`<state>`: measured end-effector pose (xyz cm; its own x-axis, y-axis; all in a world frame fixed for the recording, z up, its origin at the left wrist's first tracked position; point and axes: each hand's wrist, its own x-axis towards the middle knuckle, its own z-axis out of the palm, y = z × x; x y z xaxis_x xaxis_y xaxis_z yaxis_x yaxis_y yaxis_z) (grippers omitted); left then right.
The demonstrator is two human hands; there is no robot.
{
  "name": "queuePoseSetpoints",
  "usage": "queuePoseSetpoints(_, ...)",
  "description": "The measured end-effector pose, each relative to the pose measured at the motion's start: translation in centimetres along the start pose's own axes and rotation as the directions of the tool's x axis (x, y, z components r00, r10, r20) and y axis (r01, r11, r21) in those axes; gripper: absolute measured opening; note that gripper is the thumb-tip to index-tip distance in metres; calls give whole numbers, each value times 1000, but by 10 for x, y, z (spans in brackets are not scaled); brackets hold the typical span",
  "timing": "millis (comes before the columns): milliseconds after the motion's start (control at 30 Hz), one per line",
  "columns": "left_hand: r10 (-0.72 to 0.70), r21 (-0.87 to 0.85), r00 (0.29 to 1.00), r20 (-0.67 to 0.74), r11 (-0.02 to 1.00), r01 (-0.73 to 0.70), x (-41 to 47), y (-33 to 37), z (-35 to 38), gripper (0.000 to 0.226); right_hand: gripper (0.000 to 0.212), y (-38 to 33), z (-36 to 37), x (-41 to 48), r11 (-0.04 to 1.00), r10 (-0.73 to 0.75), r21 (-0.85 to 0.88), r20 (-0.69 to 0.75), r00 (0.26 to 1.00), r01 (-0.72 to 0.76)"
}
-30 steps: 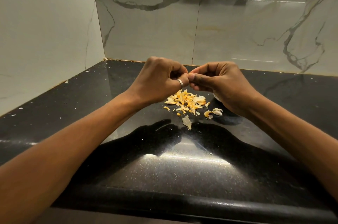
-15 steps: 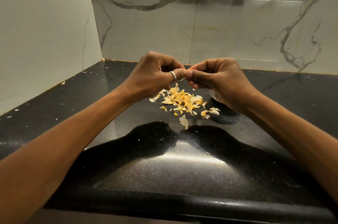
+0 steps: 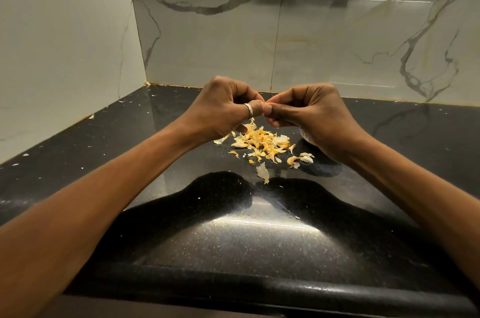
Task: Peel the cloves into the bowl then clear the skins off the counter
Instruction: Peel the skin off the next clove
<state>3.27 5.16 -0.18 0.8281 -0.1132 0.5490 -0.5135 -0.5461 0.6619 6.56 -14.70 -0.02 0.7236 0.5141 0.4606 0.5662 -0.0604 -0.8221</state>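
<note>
Pinching clove: left hand, right hand (together)

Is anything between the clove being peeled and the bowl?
Nothing but the right hand itself, which covers the bowl; only a sliver of rim shows. It and the left hand pinch the clove.
</note>
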Motion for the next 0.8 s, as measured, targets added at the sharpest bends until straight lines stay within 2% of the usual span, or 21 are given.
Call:
queuePoseSetpoints(200,-11,-27,1000,-8,1000,10,0,0,2,18,11,-1,0,0,999,4,37,-1,1000,-4)
queuePoseSetpoints(367,-31,-43,1000,4,999,31,0,2,0,20,25,-2,1,0,995,16,98,10,1000,-17)
queuePoseSetpoints(633,-69,-15,998,-10,998,69,-1,2,-2,17,18,0,-3,2,987,59,150,9,998,-60)
queuePoseSetpoints(800,-90,-23,995,-48,996,89,-1,5,-2,12,15,0,-3,3,993,56,106,-15,998,-54)
